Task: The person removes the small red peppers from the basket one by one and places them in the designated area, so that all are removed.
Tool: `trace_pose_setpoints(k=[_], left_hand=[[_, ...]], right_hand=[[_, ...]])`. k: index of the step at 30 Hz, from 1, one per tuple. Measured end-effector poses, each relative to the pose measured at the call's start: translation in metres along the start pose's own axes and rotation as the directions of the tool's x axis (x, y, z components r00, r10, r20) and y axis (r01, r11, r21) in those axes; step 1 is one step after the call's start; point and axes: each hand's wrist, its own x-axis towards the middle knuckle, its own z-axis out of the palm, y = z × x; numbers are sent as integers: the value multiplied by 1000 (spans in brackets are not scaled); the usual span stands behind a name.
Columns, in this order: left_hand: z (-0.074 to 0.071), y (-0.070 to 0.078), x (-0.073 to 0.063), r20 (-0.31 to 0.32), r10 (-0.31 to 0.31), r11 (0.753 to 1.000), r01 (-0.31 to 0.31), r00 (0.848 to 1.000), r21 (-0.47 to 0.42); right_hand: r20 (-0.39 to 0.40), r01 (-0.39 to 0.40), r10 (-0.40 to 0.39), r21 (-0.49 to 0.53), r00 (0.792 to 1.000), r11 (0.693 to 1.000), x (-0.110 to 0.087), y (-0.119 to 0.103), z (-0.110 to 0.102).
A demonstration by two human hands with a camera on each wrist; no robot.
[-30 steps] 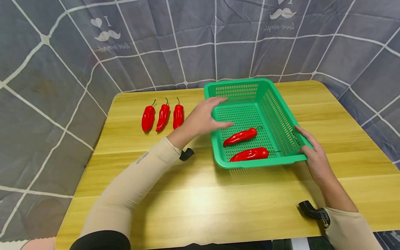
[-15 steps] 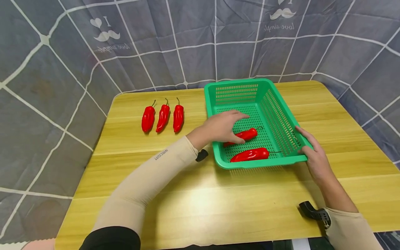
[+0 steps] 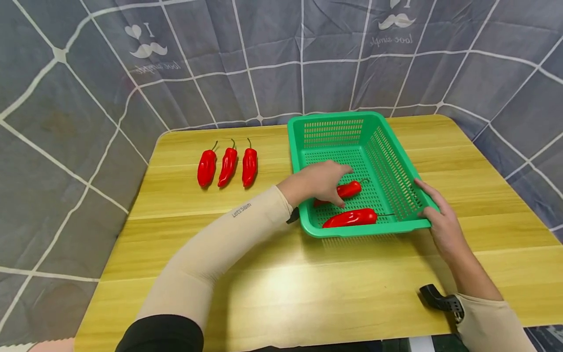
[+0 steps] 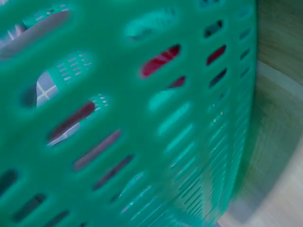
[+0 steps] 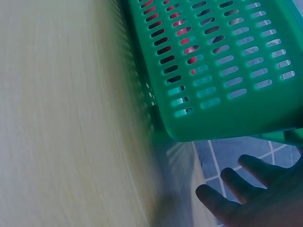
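Note:
A green plastic basket (image 3: 391,168) sits on the wooden table with two red chili peppers inside. My left hand (image 3: 320,180) reaches over its left side, spread above the farther chili pepper (image 3: 352,189). Thumb and fingers lie on either side of that pepper with a visible gap, and the hand covers part of it. The nearer chili pepper (image 3: 350,218) lies by the front wall. At the basket's front right corner my right hand (image 3: 443,222) pinches the rim, thumb on the inner side. From the left wrist, the slotted basket wall (image 4: 118,94) hides the hand's work.
Three red chili peppers lie in a row left of the basket: a left one (image 3: 206,168), a middle one (image 3: 227,167) and a right one (image 3: 249,167). A grey checked curtain (image 3: 277,88) hangs behind the table (image 3: 286,288).
My left hand has moved right and down, from over the basket's left rim to the farther pepper inside. The right hand stays on the rim, and the peppers have not moved.

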Motion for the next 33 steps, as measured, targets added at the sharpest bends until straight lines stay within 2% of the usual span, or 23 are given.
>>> trace_pose_setpoints(k=[5,12,17,27,33], left_hand=[[5,-1,6,27,-14,1000,14,1000,13],[6,0,6,52,-36,999,35,998,25],[8,1,5,69,-38,999,36,997,33],[10,1,5,49,-40,998,37,998,54],[9,0,4,18,-35,999,34,999,24]], right_hand=[[7,0,0,20,1000,1000,-1,-1,1],[11,-18,18,48,1000,999,0,-2,0],[0,-24,24,-5,1000,1000,-1,-3,0],[4,-12,12,-12,1000,1000,-2,-3,1],[4,-28,28,-13,1000,1000,-3,-3,0]])
